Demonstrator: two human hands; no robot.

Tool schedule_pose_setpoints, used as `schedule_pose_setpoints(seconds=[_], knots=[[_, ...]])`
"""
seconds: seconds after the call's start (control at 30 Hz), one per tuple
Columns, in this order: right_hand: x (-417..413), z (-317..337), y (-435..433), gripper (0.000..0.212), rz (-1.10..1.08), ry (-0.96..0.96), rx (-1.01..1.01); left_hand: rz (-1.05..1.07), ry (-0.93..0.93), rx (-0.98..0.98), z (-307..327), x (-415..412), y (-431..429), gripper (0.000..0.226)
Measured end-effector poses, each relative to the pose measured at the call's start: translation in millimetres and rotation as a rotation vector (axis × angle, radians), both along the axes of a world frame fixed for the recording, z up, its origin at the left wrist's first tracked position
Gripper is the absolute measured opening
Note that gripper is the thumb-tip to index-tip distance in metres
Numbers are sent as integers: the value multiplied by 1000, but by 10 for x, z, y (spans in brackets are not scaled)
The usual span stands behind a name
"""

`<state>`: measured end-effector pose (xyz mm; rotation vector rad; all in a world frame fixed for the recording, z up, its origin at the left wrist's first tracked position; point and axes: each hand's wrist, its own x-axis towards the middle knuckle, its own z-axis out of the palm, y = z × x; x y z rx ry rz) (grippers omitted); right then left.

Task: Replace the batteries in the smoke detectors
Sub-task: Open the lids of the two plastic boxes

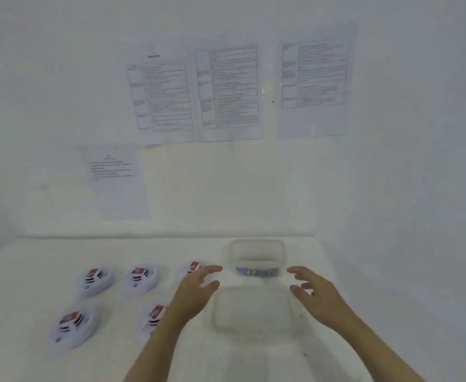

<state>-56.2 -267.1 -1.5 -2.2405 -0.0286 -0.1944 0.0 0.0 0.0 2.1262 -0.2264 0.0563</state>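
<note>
Your left hand (pixel 196 289) and right hand (pixel 318 295) were stretched forward, fingers spread and loose, gripping nothing, either side of a flat clear piece (pixel 251 312), lid or tray unclear. Behind it stood a clear container (pixel 256 250), contents too blurred to name. Five smoke detectors (pixel 95 279) lay left on the white worktop (pixel 19 299); your left arm hid parts of two. Printed sheets (pixel 226 89) on the white wall were unreadable

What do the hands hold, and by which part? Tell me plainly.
Nothing is held. The left hand and the right hand are open, fingers spread, one on each side of the clear plastic box, gripping no part of it.
</note>
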Motion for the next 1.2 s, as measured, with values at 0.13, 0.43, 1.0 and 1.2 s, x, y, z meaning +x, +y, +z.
schedule_pose_setpoints(seconds=[0.13, 0.43, 1.0, 1.2], knots=[[-94, -150, 69, 30, 29, 207, 104, -34, 268, -150, -204, -151, 73, 26], [-193, -267, 101, 28, 13, 290, 498, 49, 408, -467, -326, -320, 59, 28], [-346, -445, -265, 35, 163, 616, 1085, -194, 812, -928, -505, -518, -16, 30], [-360, -427, -260, 34, 187, 522, 1080, -186, 661, -897, -500, -488, -68, 34]])
